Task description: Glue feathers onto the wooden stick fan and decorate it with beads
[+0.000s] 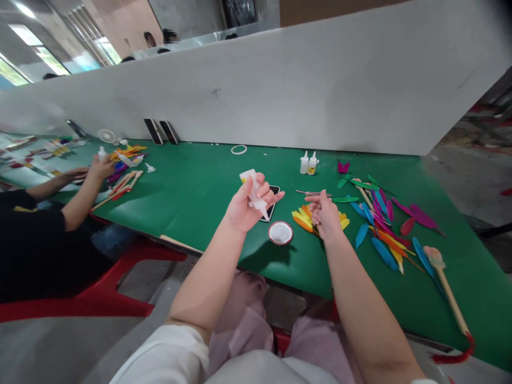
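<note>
My left hand (248, 205) is closed round a small white glue bottle (253, 192), tilted with its nozzle pointing down toward a round dish of white glue (280, 233). My right hand (325, 212) hovers above a fan of yellow and orange feathers (304, 219), fingers curled and pinched; whether they hold anything is unclear. Thin tweezers (310, 193) lie on the green mat just beyond that hand. A dark phone (273, 202) lies under my left hand.
Loose coloured feathers (382, 224) spread right of my hands, beside a feathered wooden stick (450, 296). Two small bottles (309, 163) and a white ring (239, 150) stand near the white partition (280, 90). A person's hand (100, 168) works at the left, by sticks.
</note>
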The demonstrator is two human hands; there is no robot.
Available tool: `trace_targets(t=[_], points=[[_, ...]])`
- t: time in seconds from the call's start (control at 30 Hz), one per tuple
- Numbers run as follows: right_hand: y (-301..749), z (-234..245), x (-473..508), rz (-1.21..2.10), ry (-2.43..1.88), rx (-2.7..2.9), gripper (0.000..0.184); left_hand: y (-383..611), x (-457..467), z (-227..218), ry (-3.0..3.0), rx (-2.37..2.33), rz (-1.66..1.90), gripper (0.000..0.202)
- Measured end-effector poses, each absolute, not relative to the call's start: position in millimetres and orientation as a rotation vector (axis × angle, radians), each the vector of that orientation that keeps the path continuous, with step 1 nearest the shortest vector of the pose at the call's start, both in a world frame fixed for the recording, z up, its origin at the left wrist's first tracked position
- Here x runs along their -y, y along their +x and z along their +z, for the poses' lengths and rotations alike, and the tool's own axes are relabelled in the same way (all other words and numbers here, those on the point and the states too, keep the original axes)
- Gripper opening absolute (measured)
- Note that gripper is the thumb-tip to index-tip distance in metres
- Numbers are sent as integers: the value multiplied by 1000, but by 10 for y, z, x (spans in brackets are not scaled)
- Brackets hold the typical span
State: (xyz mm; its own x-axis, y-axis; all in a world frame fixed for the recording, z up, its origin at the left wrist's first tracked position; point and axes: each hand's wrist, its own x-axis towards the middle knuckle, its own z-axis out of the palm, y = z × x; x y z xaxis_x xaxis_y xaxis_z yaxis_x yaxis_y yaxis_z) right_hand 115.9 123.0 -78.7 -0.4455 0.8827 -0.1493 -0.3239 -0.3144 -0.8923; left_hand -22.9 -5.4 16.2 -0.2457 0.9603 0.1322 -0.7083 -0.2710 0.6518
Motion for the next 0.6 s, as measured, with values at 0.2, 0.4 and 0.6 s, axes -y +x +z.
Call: trace_targets(t=[0.2,0.4,0.6], points=[[1200,-737,-1187,1888,-724,1246,34,-243,-77,59,542,-555,1829,28],[1187,-684,-1112,1935,-714,1267,47,-289,-230,-189,240,-643,1930,35],[1163,-716,-1100,1966,-764,1341,51,-331,-221,-414,124,-903,2001,40]])
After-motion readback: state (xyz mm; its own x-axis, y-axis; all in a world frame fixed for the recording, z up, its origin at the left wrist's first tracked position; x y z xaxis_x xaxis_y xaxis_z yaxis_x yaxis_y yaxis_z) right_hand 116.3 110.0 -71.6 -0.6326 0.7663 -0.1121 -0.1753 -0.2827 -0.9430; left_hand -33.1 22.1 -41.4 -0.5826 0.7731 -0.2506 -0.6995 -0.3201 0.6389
